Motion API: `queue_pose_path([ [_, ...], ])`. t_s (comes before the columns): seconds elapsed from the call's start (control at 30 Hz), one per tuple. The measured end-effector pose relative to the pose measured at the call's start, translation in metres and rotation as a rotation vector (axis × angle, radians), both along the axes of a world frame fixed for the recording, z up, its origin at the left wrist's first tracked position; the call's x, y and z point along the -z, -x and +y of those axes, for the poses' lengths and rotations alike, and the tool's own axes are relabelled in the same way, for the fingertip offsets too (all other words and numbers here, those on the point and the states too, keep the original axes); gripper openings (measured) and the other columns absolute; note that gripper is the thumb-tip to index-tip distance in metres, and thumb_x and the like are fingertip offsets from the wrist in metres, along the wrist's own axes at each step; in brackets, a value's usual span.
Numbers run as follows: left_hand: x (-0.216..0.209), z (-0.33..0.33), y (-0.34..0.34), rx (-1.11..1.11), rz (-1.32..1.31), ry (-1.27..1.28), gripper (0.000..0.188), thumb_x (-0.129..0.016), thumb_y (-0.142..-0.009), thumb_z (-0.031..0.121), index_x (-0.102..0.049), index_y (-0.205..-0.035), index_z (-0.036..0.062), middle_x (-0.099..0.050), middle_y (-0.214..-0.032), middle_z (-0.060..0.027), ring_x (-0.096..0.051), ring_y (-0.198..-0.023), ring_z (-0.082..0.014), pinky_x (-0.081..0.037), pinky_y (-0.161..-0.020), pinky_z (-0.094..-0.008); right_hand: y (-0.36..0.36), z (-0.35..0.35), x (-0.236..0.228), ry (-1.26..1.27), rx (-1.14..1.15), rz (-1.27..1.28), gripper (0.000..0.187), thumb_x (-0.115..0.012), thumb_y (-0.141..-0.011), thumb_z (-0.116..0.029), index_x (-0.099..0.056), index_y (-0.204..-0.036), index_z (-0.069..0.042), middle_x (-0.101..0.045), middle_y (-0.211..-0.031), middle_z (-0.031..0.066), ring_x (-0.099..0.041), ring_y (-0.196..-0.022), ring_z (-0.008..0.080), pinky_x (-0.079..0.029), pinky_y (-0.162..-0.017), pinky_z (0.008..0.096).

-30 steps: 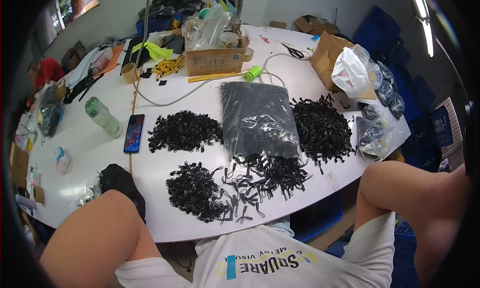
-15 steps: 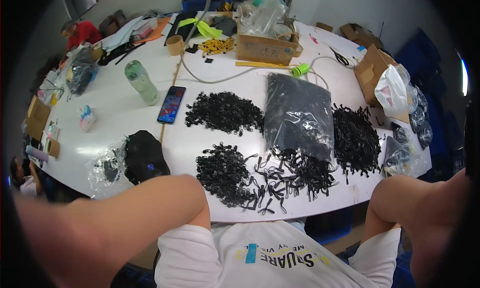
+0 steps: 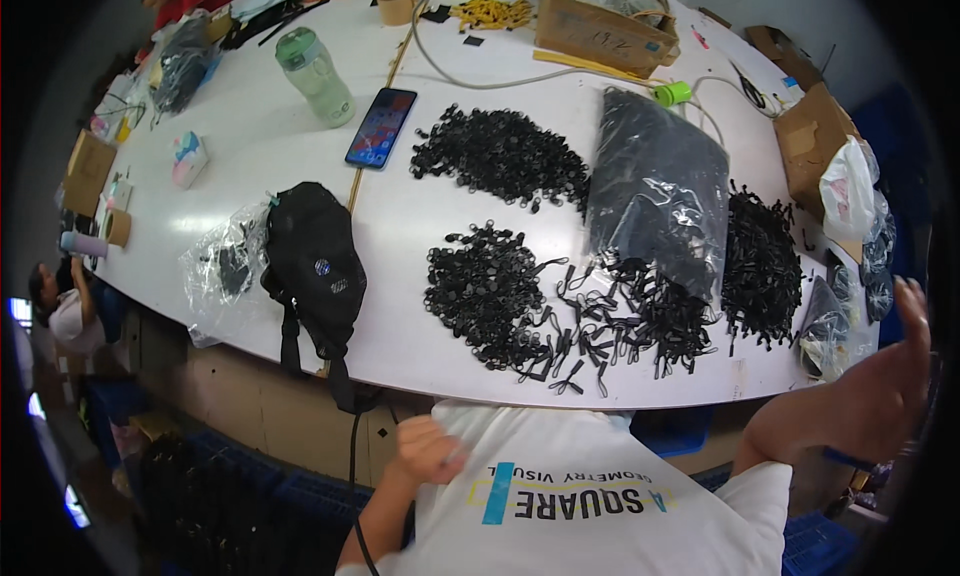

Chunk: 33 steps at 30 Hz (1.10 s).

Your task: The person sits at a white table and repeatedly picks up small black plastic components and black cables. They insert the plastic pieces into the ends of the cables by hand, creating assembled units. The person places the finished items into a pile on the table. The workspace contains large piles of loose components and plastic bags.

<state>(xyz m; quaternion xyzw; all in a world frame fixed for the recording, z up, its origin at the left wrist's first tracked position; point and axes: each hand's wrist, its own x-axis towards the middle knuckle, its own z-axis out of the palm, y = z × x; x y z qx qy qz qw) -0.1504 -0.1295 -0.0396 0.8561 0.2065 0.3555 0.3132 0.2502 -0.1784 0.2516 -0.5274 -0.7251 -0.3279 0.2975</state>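
My left hand (image 3: 430, 450) is curled closed in front of my white shirt, just below the table's front edge; its fingers are slightly smeared, and what they hold, if anything, is hidden. At the far right, my right hand (image 3: 908, 321) is raised with its fingers stretched out, partly lost in the dark rim, and no object shows in it. Closest to the front edge are a pile of black round pieces (image 3: 482, 291) and a heap of small black looped cords (image 3: 655, 321). A black pouch bag (image 3: 315, 256) lies to the left, its straps hanging over the edge.
Behind lie another black pile (image 3: 500, 156), a clear bag of black pieces (image 3: 655, 166), a phone (image 3: 382, 128) and a green bottle (image 3: 315, 76). Cardboard boxes (image 3: 605, 31) stand farther back. A black cable (image 3: 354, 476) hangs beside my left arm. Other people sit at left.
Both forearms were raised across the lower view; my left hand has come down to my chest and my right hand now shows at right. The view has shifted, revealing more of the pouch bag.
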Motion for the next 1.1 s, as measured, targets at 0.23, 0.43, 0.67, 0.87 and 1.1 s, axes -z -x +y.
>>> queue_pose_path([
  [0.23,0.002,0.033,0.195,-1.036,0.576,0.214,0.035,-0.062,-0.089,0.016,-0.050,-0.060,0.0013,-0.047,-0.052,-0.0132,-0.046,-0.046,-0.0198,-0.034,-0.047,-0.0377,-0.015,-0.012,0.113,0.057,0.273,0.657,0.030,-0.050,-0.094,-0.011,-0.062,-0.104,0.014,-0.068,-0.094,0.0230,-0.066,-0.088,0.0312,-0.049,-0.088,0.0430],
  [0.43,-0.032,0.177,0.111,-0.900,0.258,0.035,0.061,-0.067,-0.088,0.024,-0.040,-0.140,0.0080,-0.055,-0.126,-0.0171,-0.053,-0.117,-0.0295,-0.042,-0.098,-0.0375,0.009,-0.012,0.130,0.056,0.076,0.533,0.023,-0.052,-0.091,-0.006,-0.061,-0.098,0.015,-0.067,-0.081,0.0213,-0.063,-0.076,0.0299,-0.050,-0.079,0.0427],
  [0.67,-0.042,0.186,0.038,-0.809,0.367,0.079,0.083,-0.082,-0.069,0.019,-0.040,-0.141,0.0185,-0.047,-0.126,-0.0208,-0.050,-0.115,-0.0401,-0.043,-0.097,-0.0453,0.010,-0.054,0.133,0.002,0.289,0.602,0.019,-0.051,-0.090,-0.002,-0.062,-0.095,0.012,-0.067,-0.078,0.0195,-0.064,-0.074,0.0279,-0.051,-0.077,0.0404],
  [0.87,-0.038,0.184,0.042,-0.717,0.322,-0.011,0.075,-0.079,-0.069,0.012,-0.046,-0.136,0.0173,-0.049,-0.121,-0.0184,-0.051,-0.112,-0.0375,-0.043,-0.096,-0.0446,0.010,-0.070,0.150,0.089,0.333,0.646,0.014,-0.052,-0.088,0.001,-0.062,-0.093,0.010,-0.066,-0.077,0.0165,-0.063,-0.072,0.0251,-0.051,-0.072,0.0352],
  [1.1,-0.039,0.170,0.043,-0.718,0.357,-0.002,0.074,-0.079,-0.068,0.014,-0.048,-0.135,0.0150,-0.050,-0.117,-0.0156,-0.052,-0.109,-0.0353,-0.043,-0.095,-0.0435,0.015,-0.067,0.157,0.075,0.248,0.608,0.012,-0.055,-0.081,0.004,-0.063,-0.088,0.009,-0.065,-0.074,0.0161,-0.062,-0.068,0.0283,-0.050,-0.068,0.0360],
])
